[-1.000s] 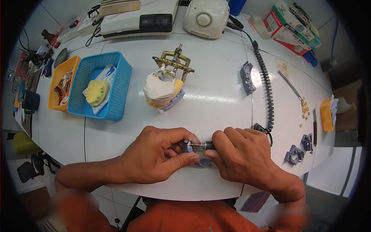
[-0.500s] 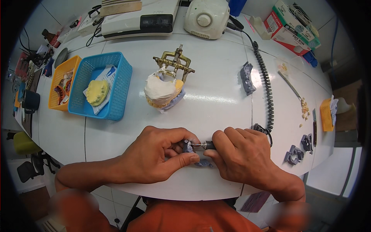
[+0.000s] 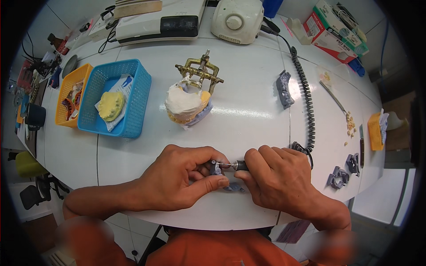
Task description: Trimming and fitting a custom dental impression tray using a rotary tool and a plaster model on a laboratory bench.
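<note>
Near the table's front edge, my left hand (image 3: 184, 177) pinches a small grey-blue dental mould piece (image 3: 214, 170) between thumb and fingers; much of it is hidden by them. My right hand (image 3: 277, 177) is wrapped round a black rotary handpiece (image 3: 241, 166). Its thin metal bur (image 3: 224, 164) points left and meets the top of the mould piece. Just below my left thumb, another grey-blue fragment (image 3: 234, 187) lies on the table. Beyond my hands stands a brass dental articulator (image 3: 202, 71) with a white and yellow plaster cast (image 3: 184, 104) mounted on it.
Blue (image 3: 141, 106) and orange (image 3: 66, 113) baskets holding dental casts stand at left. A coiled cord (image 3: 306, 95) runs from the cream control box (image 3: 235, 22) down the right side. Further right lie grey-blue moulds (image 3: 338, 178), a knife (image 3: 361, 146) and small tooth-coloured pieces (image 3: 350, 124).
The bur has shifted very slightly upward against the mould piece. Both hands keep nearly the same place and the same hold.
</note>
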Demonstrator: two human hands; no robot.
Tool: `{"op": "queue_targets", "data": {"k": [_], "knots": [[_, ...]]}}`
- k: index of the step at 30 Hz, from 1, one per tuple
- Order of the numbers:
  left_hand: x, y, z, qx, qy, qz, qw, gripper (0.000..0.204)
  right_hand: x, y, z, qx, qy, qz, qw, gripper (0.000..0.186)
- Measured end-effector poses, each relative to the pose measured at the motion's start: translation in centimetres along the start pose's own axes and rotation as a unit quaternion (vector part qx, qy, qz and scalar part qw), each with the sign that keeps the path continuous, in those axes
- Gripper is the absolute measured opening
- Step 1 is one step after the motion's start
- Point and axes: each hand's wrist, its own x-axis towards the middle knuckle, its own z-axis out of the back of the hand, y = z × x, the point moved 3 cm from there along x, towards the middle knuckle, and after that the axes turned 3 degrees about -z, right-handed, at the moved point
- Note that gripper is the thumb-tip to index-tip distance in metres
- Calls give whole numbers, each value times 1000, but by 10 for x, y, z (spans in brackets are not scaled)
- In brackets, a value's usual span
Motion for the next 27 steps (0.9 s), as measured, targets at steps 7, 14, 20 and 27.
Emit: {"op": "queue_targets", "data": {"k": [7,14,20,27], "knots": [[-1,-2,0,-2,4,0,1000,29,0,-1,1,13,-11,-13,1000,35],[-1,0,1,1,9,7,1000,30,0,0,0,4,-3,1,1000,35],[0,-1,2,13,17,10,1000,30,0,-1,1,1,2,9,1000,35],[-1,1,1,15,13,3,1000,31,0,-2,1,6,8,14,1000,34]]}}
